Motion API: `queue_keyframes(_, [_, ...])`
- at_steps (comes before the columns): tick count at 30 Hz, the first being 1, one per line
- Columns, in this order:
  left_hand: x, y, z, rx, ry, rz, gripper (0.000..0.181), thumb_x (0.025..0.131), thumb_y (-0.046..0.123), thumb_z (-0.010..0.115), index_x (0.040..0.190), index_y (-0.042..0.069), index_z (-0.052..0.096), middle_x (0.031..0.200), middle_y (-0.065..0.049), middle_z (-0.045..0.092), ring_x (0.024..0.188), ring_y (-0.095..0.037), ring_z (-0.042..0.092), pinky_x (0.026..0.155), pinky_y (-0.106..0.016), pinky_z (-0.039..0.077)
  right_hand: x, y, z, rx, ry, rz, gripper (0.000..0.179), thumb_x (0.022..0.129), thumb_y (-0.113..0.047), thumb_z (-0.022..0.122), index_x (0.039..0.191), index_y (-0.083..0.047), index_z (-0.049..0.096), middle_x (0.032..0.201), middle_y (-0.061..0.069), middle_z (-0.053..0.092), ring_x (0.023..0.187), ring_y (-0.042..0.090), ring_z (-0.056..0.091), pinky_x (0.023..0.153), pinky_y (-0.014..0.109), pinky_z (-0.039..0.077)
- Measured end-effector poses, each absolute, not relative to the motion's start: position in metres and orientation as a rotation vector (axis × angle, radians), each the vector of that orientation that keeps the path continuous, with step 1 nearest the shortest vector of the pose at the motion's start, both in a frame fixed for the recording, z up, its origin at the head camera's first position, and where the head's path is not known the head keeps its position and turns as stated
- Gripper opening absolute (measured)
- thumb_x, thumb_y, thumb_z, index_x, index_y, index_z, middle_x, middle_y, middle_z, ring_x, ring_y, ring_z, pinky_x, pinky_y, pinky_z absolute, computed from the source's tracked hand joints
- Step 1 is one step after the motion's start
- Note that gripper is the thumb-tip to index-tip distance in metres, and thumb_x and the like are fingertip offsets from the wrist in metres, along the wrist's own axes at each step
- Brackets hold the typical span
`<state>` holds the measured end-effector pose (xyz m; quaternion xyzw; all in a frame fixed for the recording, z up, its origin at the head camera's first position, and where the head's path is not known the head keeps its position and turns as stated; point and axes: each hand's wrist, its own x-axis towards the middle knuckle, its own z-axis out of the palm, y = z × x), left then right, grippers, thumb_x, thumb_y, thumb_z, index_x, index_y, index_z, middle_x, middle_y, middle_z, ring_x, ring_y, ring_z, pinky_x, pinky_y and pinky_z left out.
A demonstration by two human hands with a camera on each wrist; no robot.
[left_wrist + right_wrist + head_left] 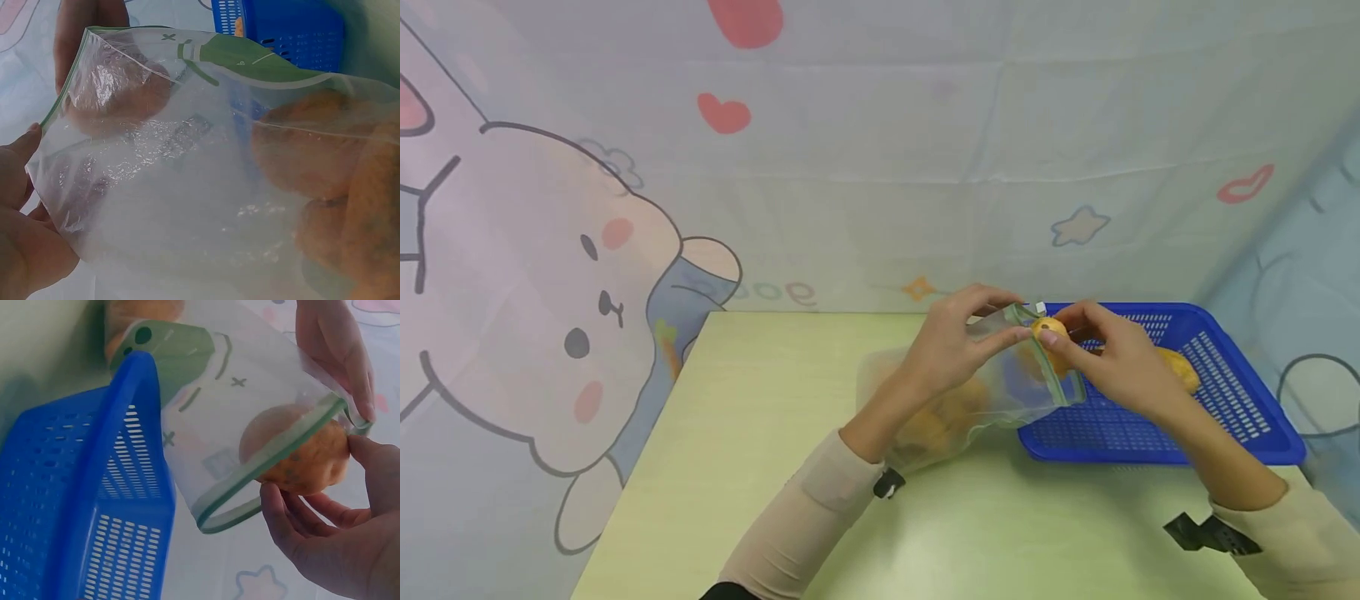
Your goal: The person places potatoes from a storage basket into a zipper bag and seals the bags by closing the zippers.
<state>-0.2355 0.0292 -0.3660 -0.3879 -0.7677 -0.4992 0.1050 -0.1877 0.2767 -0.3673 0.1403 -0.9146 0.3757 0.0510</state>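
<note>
My left hand [951, 337] pinches the rim of a clear zip bag [1000, 404] with green edging, holding its mouth open toward the right. With thumb and fingertips, my right hand [1120, 358] grips a round, orange-yellow potato [319, 456] that has dark spots. That potato is partly inside the bag mouth, its far side showing through the plastic in the right wrist view. Several more potatoes [312, 147] lie in the bottom of the bag, blurred by the film. Through the bag in the left wrist view, the right hand's outline is hazy.
A blue perforated basket [1247, 383] stands at the right of the pale green table [760, 417], under the bag mouth and right hand. One yellow potato [1180, 371] shows inside it, partly behind the right wrist. A printed cloth [880, 167] hangs behind the table.
</note>
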Motion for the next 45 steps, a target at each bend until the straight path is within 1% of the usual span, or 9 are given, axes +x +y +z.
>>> queue_keyframes(5, [-0.235,0.029,-0.367,-1.125,-2.255,-1.488,0.036,0.098,0.025,0.080,0.128,0.007,0.073,0.122,-0.001,0.074,0.116,-0.008,0.066,0.103,-0.020,0.051,-0.185,0.274,-0.373,0.508,-2.794,1.244,0.035,0.109,-0.028,0.063,0.137,-0.007,0.059,0.123,0.012,0.069,0.106,0.029,0.071,0.073,0.028,0.058])
queue_keyframes(13, [-0.235,0.029,-0.366,-1.114,-2.253,-1.514,0.036,0.097,0.027,0.081,0.127,0.010,0.073,0.122,0.001,0.074,0.115,-0.006,0.066,0.103,-0.021,0.051,-0.187,0.288,-0.381,0.459,-2.696,1.183,0.030,0.107,-0.025,0.067,0.129,-0.006,0.064,0.120,0.010,0.071,0.106,0.028,0.069,0.082,0.010,0.052])
queue_keyframes(17, [-0.235,0.028,-0.367,-1.091,-2.262,-1.531,0.035,0.097,0.028,0.081,0.128,0.013,0.073,0.123,0.002,0.074,0.116,-0.006,0.065,0.103,-0.022,0.051,-0.191,0.304,-0.392,0.404,-2.790,1.098,0.033,0.109,-0.026,0.065,0.130,0.000,0.064,0.121,0.017,0.070,0.107,0.034,0.068,0.084,0.023,0.059])
queue_keyframes(21, [-0.234,0.028,-0.367,-1.076,-2.270,-1.543,0.037,0.096,0.028,0.082,0.129,0.013,0.072,0.124,0.003,0.073,0.116,-0.007,0.065,0.103,-0.022,0.051,-0.193,0.320,-0.408,0.438,-2.969,1.203,0.035,0.112,-0.020,0.058,0.133,0.007,0.062,0.115,0.020,0.071,0.097,0.033,0.071,0.074,0.036,0.062])
queue_keyframes(27, [-0.233,0.017,-0.366,-1.016,-2.264,-1.597,0.034,0.096,0.029,0.082,0.128,0.017,0.074,0.125,0.005,0.073,0.114,-0.009,0.066,0.100,-0.026,0.055,-0.194,0.324,-0.416,0.432,-2.965,1.545,0.018,0.110,-0.010,0.058,0.117,0.004,0.066,0.088,0.011,0.072,0.072,0.021,0.068,0.056,0.030,0.054])
queue_keyframes(31, [-0.238,-0.002,-0.361,-0.941,-2.187,-1.660,0.034,0.095,0.022,0.083,0.127,0.014,0.075,0.125,0.002,0.074,0.110,-0.014,0.069,0.091,-0.030,0.061,-0.200,0.311,-0.395,0.342,-2.903,1.602,0.019,0.111,-0.014,0.058,0.115,0.002,0.067,0.083,0.011,0.069,0.068,0.021,0.064,0.053,0.030,0.050])
queue_keyframes(37, [-0.250,-0.037,-0.350,-0.853,-1.970,-1.852,0.032,0.097,0.016,0.079,0.127,0.008,0.074,0.117,-0.003,0.075,0.099,-0.020,0.074,0.083,-0.037,0.064,-0.215,0.284,-0.335,0.286,-2.744,1.593,0.024,0.111,-0.023,0.058,0.120,-0.002,0.066,0.090,0.009,0.068,0.070,0.021,0.062,0.054,0.031,0.050])
queue_keyframes(42, [-0.261,-0.060,-0.363,-0.818,-1.693,-2.109,0.046,0.096,0.031,0.078,0.131,0.002,0.069,0.114,-0.008,0.076,0.105,-0.027,0.074,0.103,-0.042,0.057,-0.224,0.252,-0.294,0.314,-2.608,1.525,0.024,0.109,-0.027,0.062,0.116,-0.005,0.070,0.087,0.010,0.068,0.072,0.024,0.063,0.056,0.031,0.051])
queue_keyframes(45, [-0.264,-0.069,-0.384,-0.776,-1.645,-2.197,0.056,0.094,0.041,0.076,0.135,0.004,0.066,0.119,-0.008,0.077,0.115,-0.028,0.072,0.104,-0.035,0.054,-0.226,0.233,-0.284,0.382,-2.644,1.412,0.021,0.108,-0.027,0.063,0.113,-0.008,0.072,0.084,0.011,0.068,0.073,0.026,0.066,0.058,0.032,0.050])
